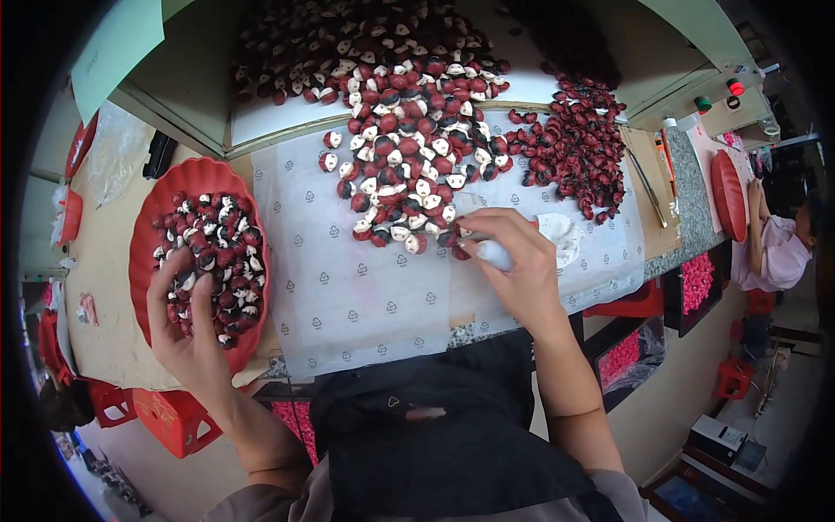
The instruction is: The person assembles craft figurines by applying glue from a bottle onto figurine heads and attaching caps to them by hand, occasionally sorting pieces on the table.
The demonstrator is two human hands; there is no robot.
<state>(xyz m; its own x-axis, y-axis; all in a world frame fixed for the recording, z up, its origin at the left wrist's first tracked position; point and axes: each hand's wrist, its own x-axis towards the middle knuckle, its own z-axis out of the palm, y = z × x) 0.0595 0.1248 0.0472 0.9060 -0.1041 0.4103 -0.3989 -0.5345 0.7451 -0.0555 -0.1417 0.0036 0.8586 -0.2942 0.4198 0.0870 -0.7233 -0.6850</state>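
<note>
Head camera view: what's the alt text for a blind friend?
A person's left hand curves over a scalloped red tray of rounded red, black and white pieces; the right hand is at the near edge of a similar heap on printed white paper.

Before me stands a pale cabinet (pixel 191 78), open on my side, with a red button (pixel 736 87) and a green button (pixel 703 104) at its right; my worktop (pixel 694 209) shows speckled grey there; pale floor (pixel 674 378) lies below; one red stool (pixel 178 424) stands to my left, another red stool (pixel 735 379) farther off, right.
</note>
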